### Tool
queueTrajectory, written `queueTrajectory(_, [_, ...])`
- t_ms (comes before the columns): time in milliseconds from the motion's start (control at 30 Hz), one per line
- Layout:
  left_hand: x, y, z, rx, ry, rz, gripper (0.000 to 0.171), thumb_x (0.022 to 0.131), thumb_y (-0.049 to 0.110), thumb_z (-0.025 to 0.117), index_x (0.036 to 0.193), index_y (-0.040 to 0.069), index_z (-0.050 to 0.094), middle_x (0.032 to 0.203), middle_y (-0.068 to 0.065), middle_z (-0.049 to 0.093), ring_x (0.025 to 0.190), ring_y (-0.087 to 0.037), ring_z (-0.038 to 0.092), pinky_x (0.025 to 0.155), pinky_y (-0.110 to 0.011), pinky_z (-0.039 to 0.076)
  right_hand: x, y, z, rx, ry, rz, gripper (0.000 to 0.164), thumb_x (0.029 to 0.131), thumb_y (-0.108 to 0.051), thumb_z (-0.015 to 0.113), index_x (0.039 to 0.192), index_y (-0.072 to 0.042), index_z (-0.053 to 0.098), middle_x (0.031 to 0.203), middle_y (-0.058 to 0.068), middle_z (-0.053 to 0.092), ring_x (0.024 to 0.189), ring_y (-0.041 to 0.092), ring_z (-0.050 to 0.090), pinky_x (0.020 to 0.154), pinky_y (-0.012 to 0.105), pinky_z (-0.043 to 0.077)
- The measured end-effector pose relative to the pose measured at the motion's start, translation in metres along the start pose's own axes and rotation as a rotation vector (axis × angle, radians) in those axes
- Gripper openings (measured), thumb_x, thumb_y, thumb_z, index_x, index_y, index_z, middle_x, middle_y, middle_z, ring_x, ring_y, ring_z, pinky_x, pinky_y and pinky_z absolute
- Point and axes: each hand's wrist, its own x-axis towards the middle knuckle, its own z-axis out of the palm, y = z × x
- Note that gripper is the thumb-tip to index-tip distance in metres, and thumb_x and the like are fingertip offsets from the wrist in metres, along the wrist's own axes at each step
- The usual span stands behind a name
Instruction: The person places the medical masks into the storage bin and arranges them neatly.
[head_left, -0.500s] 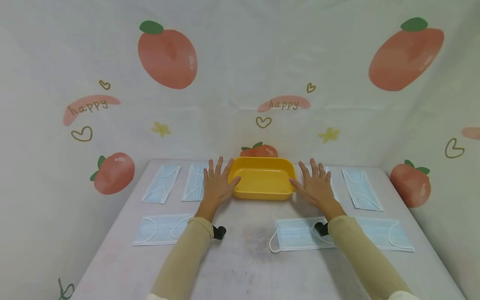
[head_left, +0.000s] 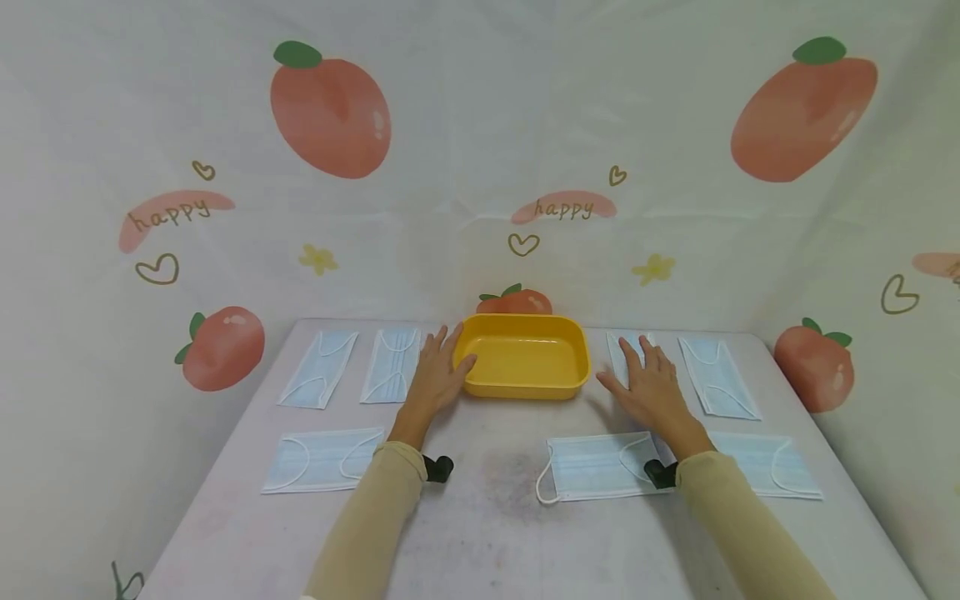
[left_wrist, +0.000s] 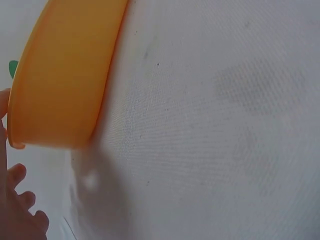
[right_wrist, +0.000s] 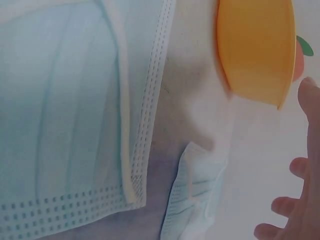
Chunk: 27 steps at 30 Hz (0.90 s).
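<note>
A yellow rectangular tray (head_left: 525,390) stands at the back middle of the table. Beside its left end is my left hand (head_left: 435,379), fingers spread, with the thumb overlapping the rim in the head view. My right hand (head_left: 651,392) hovers to the right of the tray, fingers spread and holding nothing, a gap between its thumb and the tray. Behind that hand lies a light blue face mask (head_left: 619,350), partly hidden by the fingers. Under the right wrist lies another face mask (head_left: 596,467), also large in the right wrist view.
On the left lie three more masks: an upright-lying mask (head_left: 318,371), a neighbouring mask (head_left: 390,367) and a sideways mask (head_left: 318,462). To the right are a back mask (head_left: 720,379) and a front mask (head_left: 780,467). A printed white curtain (head_left: 450,125) encloses the table.
My right hand has drawn away from the tray's right end, rightward and toward me, uncovering part of the mask behind. The left hand has shifted slightly down; the tray stays put.
</note>
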Motion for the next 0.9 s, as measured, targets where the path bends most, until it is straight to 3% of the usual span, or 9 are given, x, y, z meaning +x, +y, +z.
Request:
queueTrajectory(200, [0.001,-0.006,0.003,-0.159,-0.057,-0.021,0.065,0.104,0.055,0.044,0.162,0.037,0.022,0.173,-0.007,0.014,0.161,-0.038,0.008,0.126,-0.067,0.014,-0.009,0.009,-0.002,0.026,0.005,0.040,0.095,0.097,-0.069,0.047,0.163,-0.008,0.016,0.164,0.033,0.013,0.148,0.058,0.015,0.118,0.075,0.020])
queueTrajectory(533, [0.002,-0.011,0.006,-0.279,-0.003,-0.014,0.061,0.105,0.047,0.047,0.161,0.030,0.029,0.168,-0.009,0.028,0.156,-0.033,0.027,0.128,-0.057,0.023,-0.019,0.031,-0.002,0.092,0.059,0.057,0.088,0.097,-0.053,0.062,0.159,-0.003,0.023,0.157,0.036,0.025,0.138,0.061,0.028,0.107,0.078,0.034])
queueTrajectory(900, [0.002,-0.013,0.010,-0.388,-0.006,-0.056,0.056,0.106,0.041,0.047,0.159,0.031,0.033,0.166,-0.006,0.032,0.156,-0.030,0.029,0.128,-0.054,0.024,-0.023,0.036,-0.001,0.108,0.039,0.130,0.083,0.096,-0.037,0.068,0.157,0.000,0.026,0.152,0.041,0.029,0.135,0.063,0.035,0.106,0.076,0.038])
